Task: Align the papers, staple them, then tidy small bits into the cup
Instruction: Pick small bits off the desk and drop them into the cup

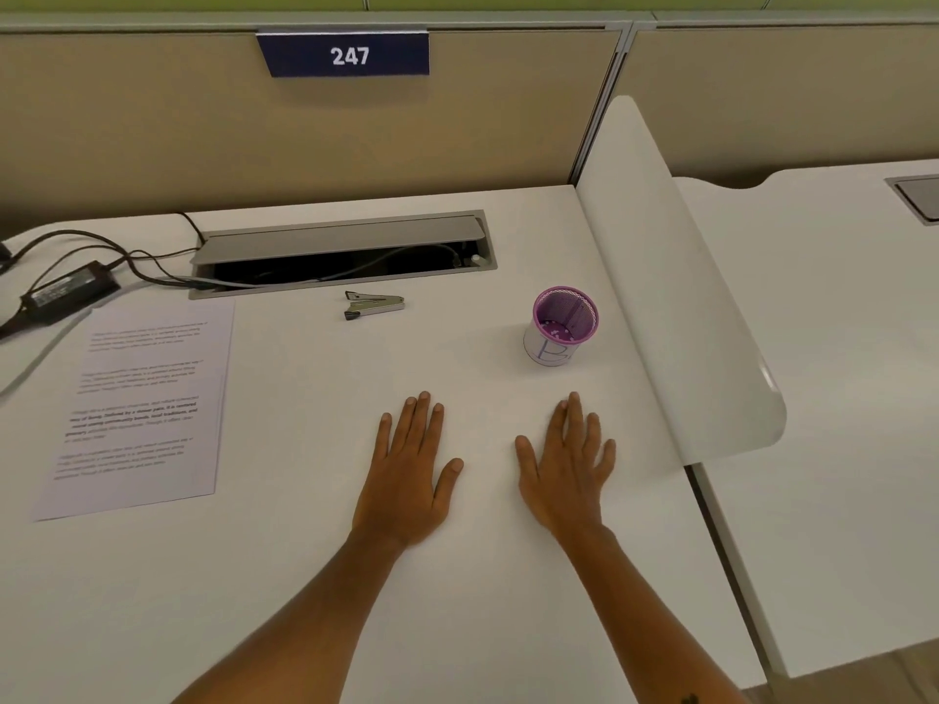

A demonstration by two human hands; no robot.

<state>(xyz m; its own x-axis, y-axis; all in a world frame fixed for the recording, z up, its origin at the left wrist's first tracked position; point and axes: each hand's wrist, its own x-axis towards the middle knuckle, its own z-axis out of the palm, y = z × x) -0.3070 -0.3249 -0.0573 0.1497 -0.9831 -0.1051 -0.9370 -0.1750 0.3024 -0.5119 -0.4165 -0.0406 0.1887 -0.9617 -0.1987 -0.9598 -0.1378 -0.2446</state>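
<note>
The white desk (305, 576) carries papers (137, 403), stapler (374, 304), cup (561, 327), power adapter (68, 292) and both flat hands.

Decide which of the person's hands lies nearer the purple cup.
Right. The right hand lies flat just in front of the purple cup; the left hand lies flat farther off, to the cup's left.

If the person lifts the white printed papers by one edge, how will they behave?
The white printed papers look thin and lie flat, so they would probably droop and feel light. They appear unstapled, though the frame cannot settle it; if so, sheets may slide apart on the smooth white desk.
</note>
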